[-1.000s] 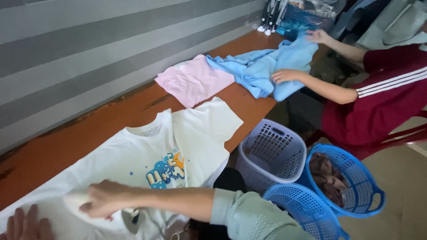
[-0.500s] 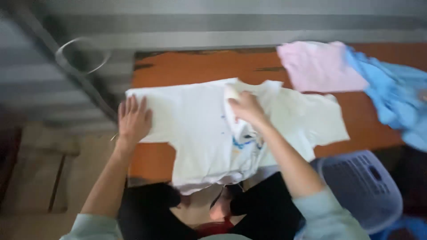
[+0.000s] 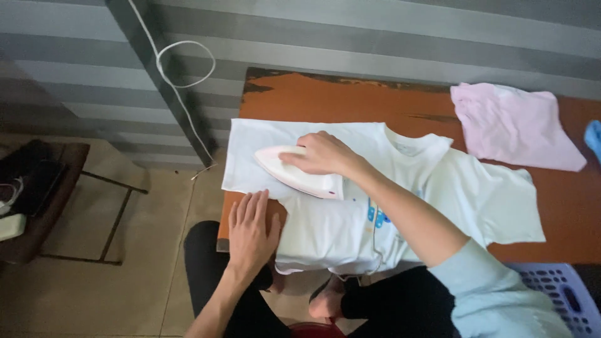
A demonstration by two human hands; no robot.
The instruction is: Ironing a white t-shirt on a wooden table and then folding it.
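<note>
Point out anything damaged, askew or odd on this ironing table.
The table has worn patches along its far edge, where the orange surface has peeled dark. The white T-shirt overhangs the near edge, under the iron held by the right hand. Nothing is spilled.

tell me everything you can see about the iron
The iron is a pale, white-to-pinkish clothes iron with a smooth, plastic-looking shell and a pointed nose aimed left. It sits flat on the sleeve end of the white t-shirt spread on the orange table. The right hand grips it from above, hiding the handle. The left hand lies apart from it, on the table edge and shirt hem.
</note>
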